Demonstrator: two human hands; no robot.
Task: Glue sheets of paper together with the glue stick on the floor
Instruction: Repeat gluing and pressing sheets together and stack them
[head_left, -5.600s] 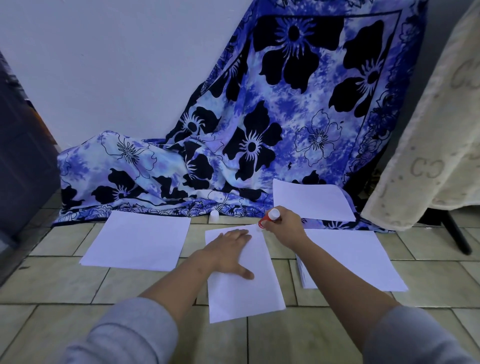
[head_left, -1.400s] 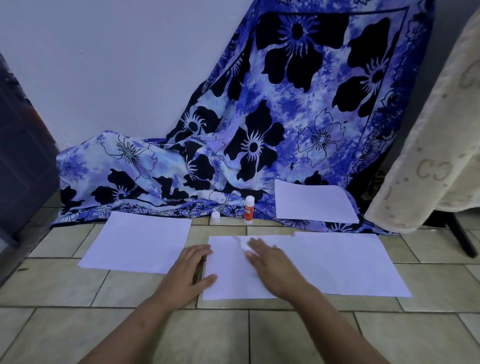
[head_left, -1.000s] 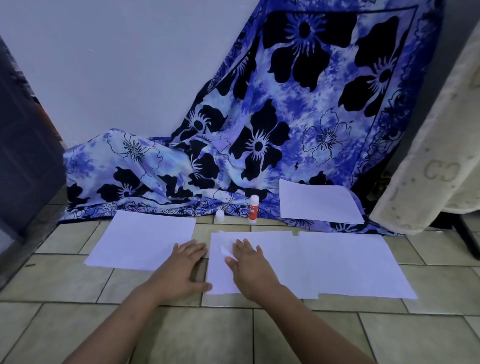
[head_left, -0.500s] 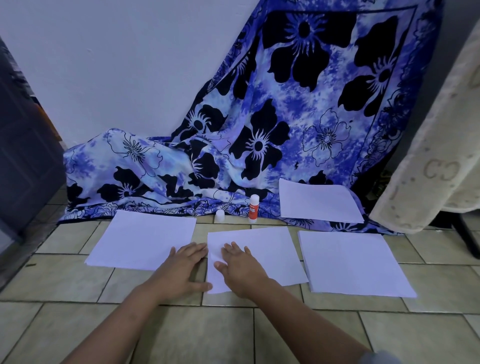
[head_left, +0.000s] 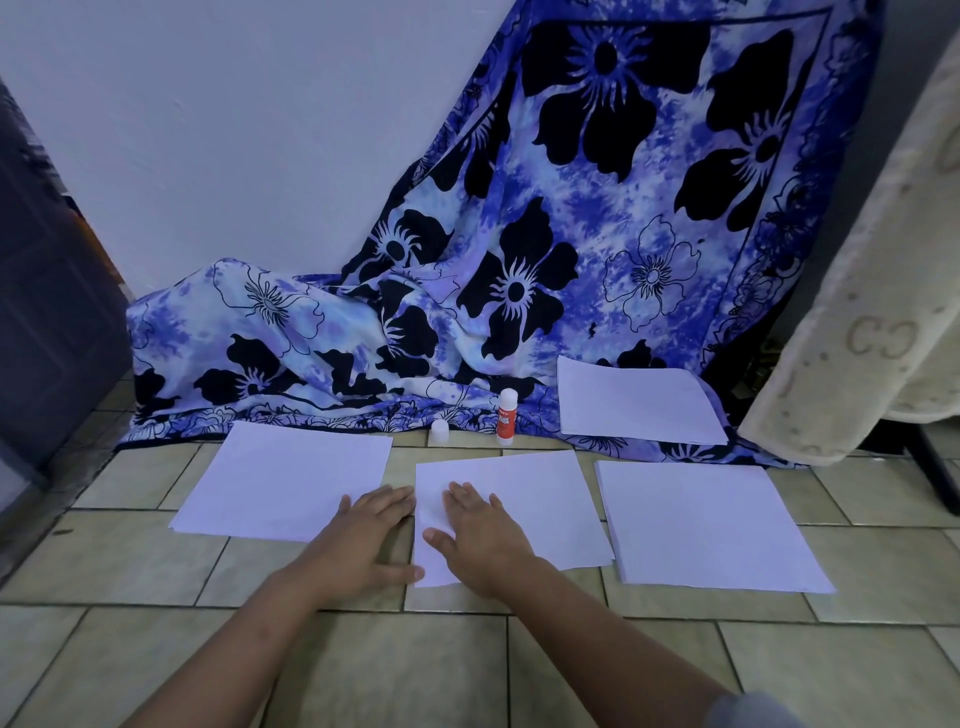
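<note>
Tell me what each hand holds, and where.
Nothing is held: the right hand presses flat on the middle sheet; the left hand lies flat beside it.

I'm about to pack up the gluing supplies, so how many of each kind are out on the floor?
Paper: 4 lots, namely left paper, middle paper, right stack and back paper
Glue stick: 1
Loose cap: 1
Total: 6
</note>
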